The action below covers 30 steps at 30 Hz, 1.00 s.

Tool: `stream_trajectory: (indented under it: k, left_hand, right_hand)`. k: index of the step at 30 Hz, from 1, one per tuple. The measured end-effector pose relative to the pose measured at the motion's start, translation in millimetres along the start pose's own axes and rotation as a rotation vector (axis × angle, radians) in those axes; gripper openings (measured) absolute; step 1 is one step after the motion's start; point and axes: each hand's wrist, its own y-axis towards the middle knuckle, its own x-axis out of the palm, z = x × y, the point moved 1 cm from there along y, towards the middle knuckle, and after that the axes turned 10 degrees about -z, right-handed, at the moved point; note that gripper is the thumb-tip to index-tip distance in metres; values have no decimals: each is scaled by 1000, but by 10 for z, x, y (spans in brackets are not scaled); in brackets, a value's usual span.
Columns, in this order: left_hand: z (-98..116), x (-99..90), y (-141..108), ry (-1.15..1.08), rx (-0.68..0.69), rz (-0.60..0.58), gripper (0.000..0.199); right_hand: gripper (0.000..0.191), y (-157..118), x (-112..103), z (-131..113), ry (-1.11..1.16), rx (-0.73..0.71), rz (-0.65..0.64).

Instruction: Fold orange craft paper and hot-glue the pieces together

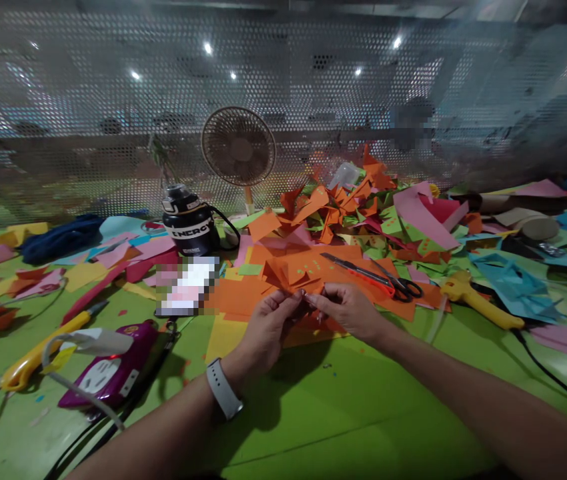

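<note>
My left hand [263, 330] and my right hand [351, 312] meet over the middle of the table, thumbs and fingers pinched close together. Between them is a piece of folded orange paper [283, 279], its points rising above the fingertips; the pinched part is small and mostly hidden. Flat orange sheets [238, 300] lie beneath and behind my hands, with a yellow sheet [221, 337] under them. Just beyond my right hand, a pair of black-handled scissors [406, 288] lies beside a red-and-black cutter knife [363, 273].
A yellow glue gun [481, 301] lies at right. At left are a purple power strip [136, 373], a yellow-handled pointed tool [48, 347] with cords, and a phone [191, 287]. Behind stand a dark bottle [191, 233], a fan [238, 150] and heaped coloured paper [373, 207].
</note>
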Motion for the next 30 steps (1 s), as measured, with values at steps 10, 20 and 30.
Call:
stream_trajectory:
  k: [10,20,30]
  left_hand:
    - [16,21,-3,-17,22,-19,19]
    - [-8,5,-5,7,3,23,16]
    - [26,8,-3,11,0,-29,17]
  right_hand:
    - [45,-4,15,-85,174,18,-33]
    - [45,-14,16,-50,237,40,-6]
    - [44,-4,1,-53,143,71,-45]
